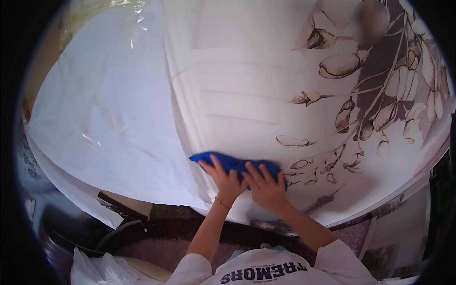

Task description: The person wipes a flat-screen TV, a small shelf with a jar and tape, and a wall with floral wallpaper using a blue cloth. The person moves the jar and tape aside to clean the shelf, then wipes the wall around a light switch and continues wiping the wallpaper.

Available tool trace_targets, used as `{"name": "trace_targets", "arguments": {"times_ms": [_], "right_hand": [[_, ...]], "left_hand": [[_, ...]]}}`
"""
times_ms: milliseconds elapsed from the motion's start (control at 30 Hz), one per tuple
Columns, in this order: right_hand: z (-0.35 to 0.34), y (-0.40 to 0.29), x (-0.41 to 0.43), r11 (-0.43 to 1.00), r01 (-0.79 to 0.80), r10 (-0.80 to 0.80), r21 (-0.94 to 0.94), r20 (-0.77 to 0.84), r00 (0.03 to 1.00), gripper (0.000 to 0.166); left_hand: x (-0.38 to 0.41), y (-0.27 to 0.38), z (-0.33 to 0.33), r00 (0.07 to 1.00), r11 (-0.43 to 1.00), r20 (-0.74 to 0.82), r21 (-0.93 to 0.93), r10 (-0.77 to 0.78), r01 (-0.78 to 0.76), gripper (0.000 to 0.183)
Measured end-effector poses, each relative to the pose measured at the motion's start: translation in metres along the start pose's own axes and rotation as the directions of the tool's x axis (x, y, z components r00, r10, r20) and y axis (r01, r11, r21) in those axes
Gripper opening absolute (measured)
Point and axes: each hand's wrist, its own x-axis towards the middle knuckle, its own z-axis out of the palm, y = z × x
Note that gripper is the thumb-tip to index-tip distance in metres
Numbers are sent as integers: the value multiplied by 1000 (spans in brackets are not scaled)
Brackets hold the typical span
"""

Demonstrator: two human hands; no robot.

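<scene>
A folded blue cloth [233,162] lies on a large pale printed sheet [245,85], close to the sheet's near edge. My left hand [226,183] rests on the cloth's left half with its fingers spread. On the right half, my right hand [267,187] bears down in the same way. The two hands almost meet at the thumbs. What is under the cloth is hidden. Brown ink-like flower buds and stems [345,121] are printed on the sheet to the right, and a small tower [320,203] is printed below them.
A white covering sheet [110,96] overlaps the left side, its near corner [114,219] hanging down. Clear plastic film [103,14] glints at the far left. Shallow creases run across the printed sheet. Below its near edge are a pinkish rug [160,253] and a white plastic bag [99,269].
</scene>
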Motion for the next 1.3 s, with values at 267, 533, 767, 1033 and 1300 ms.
{"name": "trace_targets", "arguments": {"times_ms": [267, 533, 767, 1033, 1300], "right_hand": [[43, -19, -150, 976, 215, -215, 31, 283, 935, 43], [-9, 41, -134, 966, -252, 255, -51, 47, 966, 38], [0, 56, -166, 977, -170, 176, -130, 36, 984, 32], [-42, 29, -249, 862, -506, 466, -29, 440, 768, 54], [-89, 89, -121, 719, -655, 638, -230, -156, 754, 47]], "left_hand": [[-173, 17, 1, 828, 980, 553, -104, -87, 172, 45], [-82, 68, 18, 912, 987, 388, -138, 135, -87, 55], [-82, 94, 44, 946, 970, 218, -25, 240, -241, 36], [-135, 104, 25, 760, 927, 533, -258, 371, -271, 35], [-2, 187, 21, 917, 942, 235, -175, 324, -288, 45]]}}
